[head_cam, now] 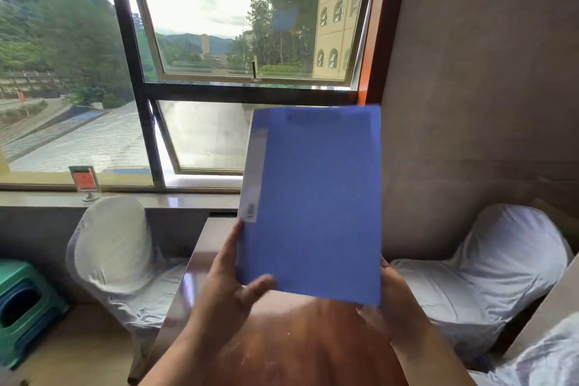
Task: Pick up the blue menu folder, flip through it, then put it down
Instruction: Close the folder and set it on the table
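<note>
Blue menu folder (313, 204) held closed and upright, raised above the wooden bench (282, 338), in front of the window (200, 41). Left hand (232, 288) gripping its lower spine corner, thumb across the cover. Right hand (391, 301) clasping the lower right edge, fingers hidden behind.

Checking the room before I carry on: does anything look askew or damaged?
Nothing stands out. The folder is closed and intact, held upright above the table by both hands, left and right.
</note>
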Motion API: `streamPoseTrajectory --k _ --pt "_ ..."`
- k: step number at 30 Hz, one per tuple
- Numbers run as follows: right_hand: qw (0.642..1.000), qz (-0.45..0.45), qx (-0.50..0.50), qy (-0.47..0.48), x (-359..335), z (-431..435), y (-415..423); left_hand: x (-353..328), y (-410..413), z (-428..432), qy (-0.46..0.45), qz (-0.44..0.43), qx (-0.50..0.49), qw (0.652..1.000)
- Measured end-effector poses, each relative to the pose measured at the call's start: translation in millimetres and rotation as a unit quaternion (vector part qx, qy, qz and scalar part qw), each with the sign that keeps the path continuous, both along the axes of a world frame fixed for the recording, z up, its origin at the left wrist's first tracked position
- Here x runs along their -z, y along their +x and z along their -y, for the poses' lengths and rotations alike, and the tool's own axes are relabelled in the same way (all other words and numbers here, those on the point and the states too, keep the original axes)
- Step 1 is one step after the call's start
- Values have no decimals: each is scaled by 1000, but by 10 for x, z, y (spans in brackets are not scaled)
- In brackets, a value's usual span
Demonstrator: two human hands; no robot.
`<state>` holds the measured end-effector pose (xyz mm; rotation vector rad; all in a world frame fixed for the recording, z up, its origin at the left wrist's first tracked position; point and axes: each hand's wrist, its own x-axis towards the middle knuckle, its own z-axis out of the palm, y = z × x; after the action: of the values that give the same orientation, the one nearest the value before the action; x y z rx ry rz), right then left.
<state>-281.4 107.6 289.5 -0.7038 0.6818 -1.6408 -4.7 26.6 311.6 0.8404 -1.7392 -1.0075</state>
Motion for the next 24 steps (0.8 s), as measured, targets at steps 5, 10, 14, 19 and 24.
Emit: streamPoseTrajectory --k 5,10,14,19,24 --pt "997 -48 -55 1 -171 4 -51 -69 -88 76 102 -69 -83 989" --pt "993 -111 -3 29 -257 -9 -65 -38 -120 41 92 -89 -117 985" --pt "991 -128 19 37 -264 -19 -45 -23 -130 12 85 -90 -113 986" --pt "989 -130 43 48 -211 -58 -53 58 -104 47 106 -63 -96 988" --pt "971 -191 81 115 370 -253 -105 612 20 41 223 98 -33 969"
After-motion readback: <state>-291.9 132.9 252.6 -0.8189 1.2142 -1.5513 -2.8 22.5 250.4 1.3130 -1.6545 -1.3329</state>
